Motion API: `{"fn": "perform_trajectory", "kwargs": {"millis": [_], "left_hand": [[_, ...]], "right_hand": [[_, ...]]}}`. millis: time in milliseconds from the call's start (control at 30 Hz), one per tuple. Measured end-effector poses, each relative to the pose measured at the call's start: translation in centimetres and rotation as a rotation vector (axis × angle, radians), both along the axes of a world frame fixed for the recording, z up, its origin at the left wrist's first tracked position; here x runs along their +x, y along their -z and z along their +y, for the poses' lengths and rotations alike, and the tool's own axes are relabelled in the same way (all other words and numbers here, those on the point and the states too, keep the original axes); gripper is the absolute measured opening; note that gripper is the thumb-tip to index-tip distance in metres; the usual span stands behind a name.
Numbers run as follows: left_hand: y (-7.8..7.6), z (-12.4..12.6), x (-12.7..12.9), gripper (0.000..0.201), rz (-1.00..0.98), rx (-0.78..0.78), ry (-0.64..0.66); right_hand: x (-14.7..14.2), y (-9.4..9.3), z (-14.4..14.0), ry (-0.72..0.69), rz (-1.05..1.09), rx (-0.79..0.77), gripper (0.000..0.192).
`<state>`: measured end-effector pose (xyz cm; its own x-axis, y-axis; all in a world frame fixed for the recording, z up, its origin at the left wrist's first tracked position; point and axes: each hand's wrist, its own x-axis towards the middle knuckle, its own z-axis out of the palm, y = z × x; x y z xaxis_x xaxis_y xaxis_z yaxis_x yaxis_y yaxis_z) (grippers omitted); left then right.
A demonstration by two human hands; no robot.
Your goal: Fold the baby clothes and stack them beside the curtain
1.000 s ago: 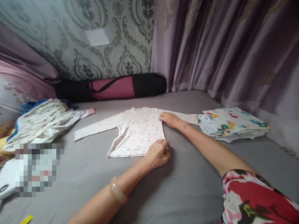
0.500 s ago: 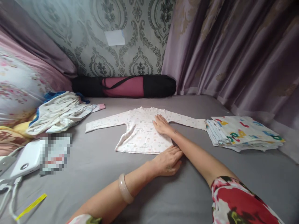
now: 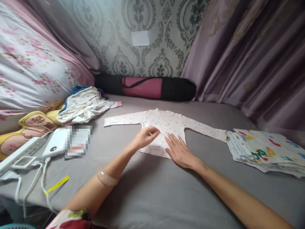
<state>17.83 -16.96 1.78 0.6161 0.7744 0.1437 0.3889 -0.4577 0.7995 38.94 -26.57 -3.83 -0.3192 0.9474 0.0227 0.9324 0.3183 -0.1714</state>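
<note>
Leftward over the printed long-sleeved shirt (image 3: 164, 122) on the grey sheet (image 3: 152, 197) went my left hand (image 3: 147, 137), fingers curled, grip unclear, while my right hand (image 3: 181, 152) lay splay-fingered near the hem, seemingly smoothing, which called for flat pressure next.

1 paper (image 3: 140, 38) on patterned wall (image 3: 164, 19) | 1 black-maroon bag (image 3: 147, 89) below | white power strip (image 3: 32, 149), left

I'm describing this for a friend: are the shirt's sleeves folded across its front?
No, both sleeves stretch outward from the shirt.
</note>
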Motion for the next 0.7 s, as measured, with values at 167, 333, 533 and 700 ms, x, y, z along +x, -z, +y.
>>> {"fn": "perform_trajectory", "kwargs": {"millis": [167,333,533,700], "left_hand": [[2.6,6.3,-3.5,0.029,0.258,-0.036,-0.56],[3.5,8.5,-3.5,0.032,0.426,-0.142,-0.69],[3.2,8.2,-0.6,0.036,0.472,-0.162,-0.897],[3.5,8.4,0.4,0.028,0.459,-0.189,-0.937]], "right_hand": [[-0.9,-1.6,-3.3,-0.111,0.009,-0.03,0.054],[-1.9,-4.6,-2.6,-0.136,0.081,-0.048,0.034],[-4.8,-5.7,2.7,0.009,0.107,-0.039,0.031],[-7.0,-4.3,7.8,0.128,0.144,0.057,0.032]]}}
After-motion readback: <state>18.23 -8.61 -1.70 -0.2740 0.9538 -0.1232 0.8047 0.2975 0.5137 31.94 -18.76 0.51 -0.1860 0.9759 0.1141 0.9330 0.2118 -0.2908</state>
